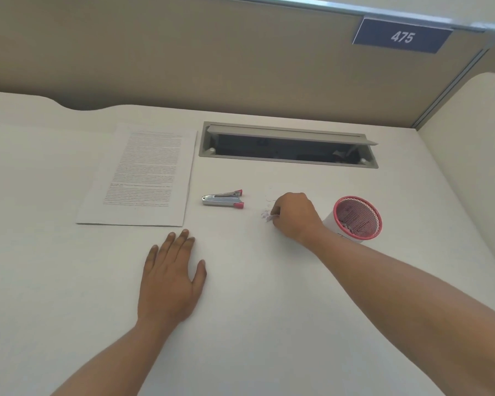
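Lying flat at ten o'clock on the white desk [69, 281]: a printed sheet [137, 175], its lines too blurred for reading. Sitting just nine o'clock of centre, apart from the sheet: a silver stapler [223, 199] with red ends, gaping open. Standing at three o'clock: a red mesh cup [357, 198]. Opening at twelve o'clock: a grey cable hatch [286, 132]. Hanging at one o'clock on the beige partition [183, 52]: a blue plate [402, 35] reading 475.

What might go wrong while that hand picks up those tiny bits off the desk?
The small bits that the right hand pinches are tiny and scattered; some may slip away or be missed.
The wrist lies right by the red mesh cup and might tip it.
Flicked bits might fall into the open cable slot behind.
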`<move>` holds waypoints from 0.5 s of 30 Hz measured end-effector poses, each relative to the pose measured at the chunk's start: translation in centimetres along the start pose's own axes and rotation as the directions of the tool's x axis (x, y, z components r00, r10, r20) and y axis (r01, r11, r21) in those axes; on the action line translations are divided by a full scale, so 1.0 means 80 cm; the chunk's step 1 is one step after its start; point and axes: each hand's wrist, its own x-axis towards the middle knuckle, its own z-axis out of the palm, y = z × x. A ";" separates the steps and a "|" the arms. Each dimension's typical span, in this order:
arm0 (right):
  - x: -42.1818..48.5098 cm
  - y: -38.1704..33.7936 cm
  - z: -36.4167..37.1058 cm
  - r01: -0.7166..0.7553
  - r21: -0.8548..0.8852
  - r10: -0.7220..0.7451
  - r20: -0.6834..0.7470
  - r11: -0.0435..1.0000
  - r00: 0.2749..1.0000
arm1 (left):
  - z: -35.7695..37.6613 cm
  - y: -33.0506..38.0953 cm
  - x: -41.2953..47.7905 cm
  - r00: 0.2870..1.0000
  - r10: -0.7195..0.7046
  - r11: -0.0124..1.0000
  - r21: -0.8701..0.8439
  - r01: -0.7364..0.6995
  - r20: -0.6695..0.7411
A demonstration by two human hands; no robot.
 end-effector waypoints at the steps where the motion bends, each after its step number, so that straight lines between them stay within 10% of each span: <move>1: 0.000 0.001 -0.002 -0.030 0.060 0.030 -0.005 0.998 1.000 | 0.000 0.000 0.000 1.000 -0.001 1.000 0.004 0.001 0.002; 9: -0.017 0.010 -0.023 -0.230 0.541 0.257 0.026 0.809 0.966 | 0.001 -0.001 0.000 1.000 -0.011 1.000 0.015 0.011 0.016; 15: -0.055 0.010 -0.061 -0.231 0.908 0.268 0.139 0.350 0.953 | 0.000 0.000 -0.001 1.000 -0.006 1.000 0.008 0.006 0.016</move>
